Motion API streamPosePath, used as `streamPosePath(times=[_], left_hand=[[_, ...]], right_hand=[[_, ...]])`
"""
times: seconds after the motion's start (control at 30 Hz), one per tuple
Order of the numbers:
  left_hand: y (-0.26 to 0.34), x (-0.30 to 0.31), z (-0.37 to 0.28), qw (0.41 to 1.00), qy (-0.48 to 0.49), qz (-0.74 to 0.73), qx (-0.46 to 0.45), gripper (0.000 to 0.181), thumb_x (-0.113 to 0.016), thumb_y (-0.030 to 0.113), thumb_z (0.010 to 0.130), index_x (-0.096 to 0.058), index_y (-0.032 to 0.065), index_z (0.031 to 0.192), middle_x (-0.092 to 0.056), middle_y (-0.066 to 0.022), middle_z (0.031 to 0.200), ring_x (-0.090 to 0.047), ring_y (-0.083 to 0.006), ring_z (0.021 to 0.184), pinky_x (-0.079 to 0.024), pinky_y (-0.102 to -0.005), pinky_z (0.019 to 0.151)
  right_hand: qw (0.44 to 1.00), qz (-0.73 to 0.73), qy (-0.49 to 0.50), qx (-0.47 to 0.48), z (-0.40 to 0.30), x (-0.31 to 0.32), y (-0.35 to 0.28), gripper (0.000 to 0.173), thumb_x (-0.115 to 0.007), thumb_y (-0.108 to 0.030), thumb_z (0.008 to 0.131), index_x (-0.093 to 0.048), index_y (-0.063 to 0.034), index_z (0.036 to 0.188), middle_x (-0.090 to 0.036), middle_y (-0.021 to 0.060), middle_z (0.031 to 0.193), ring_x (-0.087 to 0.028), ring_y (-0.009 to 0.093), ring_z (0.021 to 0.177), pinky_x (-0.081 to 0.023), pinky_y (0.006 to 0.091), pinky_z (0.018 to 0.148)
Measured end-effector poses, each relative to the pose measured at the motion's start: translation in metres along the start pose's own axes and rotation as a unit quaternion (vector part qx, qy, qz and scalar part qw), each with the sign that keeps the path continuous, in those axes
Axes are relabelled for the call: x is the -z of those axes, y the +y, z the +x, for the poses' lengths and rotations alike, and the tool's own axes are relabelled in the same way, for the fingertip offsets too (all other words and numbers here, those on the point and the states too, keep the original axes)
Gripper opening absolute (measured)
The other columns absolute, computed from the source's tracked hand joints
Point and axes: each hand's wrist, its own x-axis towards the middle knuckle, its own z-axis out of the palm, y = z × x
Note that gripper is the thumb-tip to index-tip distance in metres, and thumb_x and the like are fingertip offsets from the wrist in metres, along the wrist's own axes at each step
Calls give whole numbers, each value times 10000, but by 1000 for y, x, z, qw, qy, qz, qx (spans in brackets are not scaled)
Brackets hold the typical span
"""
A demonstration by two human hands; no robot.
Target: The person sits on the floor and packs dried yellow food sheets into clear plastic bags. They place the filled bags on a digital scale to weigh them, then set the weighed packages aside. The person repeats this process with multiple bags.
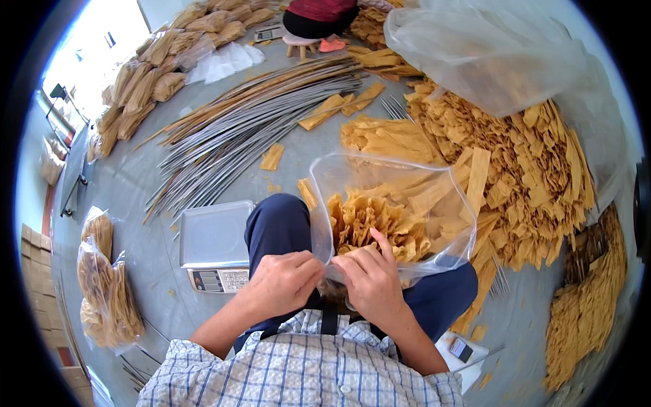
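A clear plastic bag point(394, 165) lies across my lap with its mouth spread wide. Inside it stand wavy, yellow-brown dried sheets point(376, 216), which look like dried tofu skin. My left hand point(287, 280) pinches the near left part of the bag's rim. Close beside it, my right hand point(374, 280) grips the near edge of the rim, with its index finger raised over the sheets. By my left knee sits a digital scale point(216, 234) with a bare metal pan. More flat dried sheets point(389, 137) lie just beyond the bag.
Long thin rods point(254, 127) spread over the floor ahead. A large heap of dried sheets point(529, 188) rises at right, partly under plastic sheeting point(483, 56). Filled bags lie at left point(107, 285) and far left point(137, 96). Another person point(320, 18) sits on a stool point(300, 43) ahead.
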Motion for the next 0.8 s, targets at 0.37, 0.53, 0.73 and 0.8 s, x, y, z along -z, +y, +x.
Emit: streamPosePath(times=[0.37,0.53,0.73,0.8], left_hand=[[-8,-8,-17,999,-8,-29,-16,57,-606,90,746,-566,49,747,-534,-78,668,-586,-270,597,-450,-377,485],[-11,-2,-24,996,-41,-72,18,80,-580,117,798,-577,38,781,-563,-88,692,-590,-297,640,-446,-396,524],[-17,5,-24,984,-39,-176,7,113,-597,104,815,-590,0,772,-553,-114,671,-572,-317,630,-425,-407,533],[-22,1,-25,976,-43,-211,13,120,-604,99,812,-589,-8,759,-542,-124,656,-560,-322,618,-417,-405,536]], right_hand=[[991,11,-124,50,25,12,-12,173,-627,-70,759,-644,-44,930,-522,143,1247,-429,339,1223,-299,512,1042],[980,87,-161,76,32,6,-9,137,-664,-30,696,-629,-32,828,-555,91,1194,-438,313,1206,-259,529,1073],[978,101,-162,85,33,0,-8,109,-670,-47,719,-621,-40,816,-571,63,1081,-494,253,1105,-258,512,1069],[979,99,-155,88,32,-1,-8,101,-668,-50,726,-609,-45,807,-568,57,1053,-499,250,1084,-257,511,1066]])
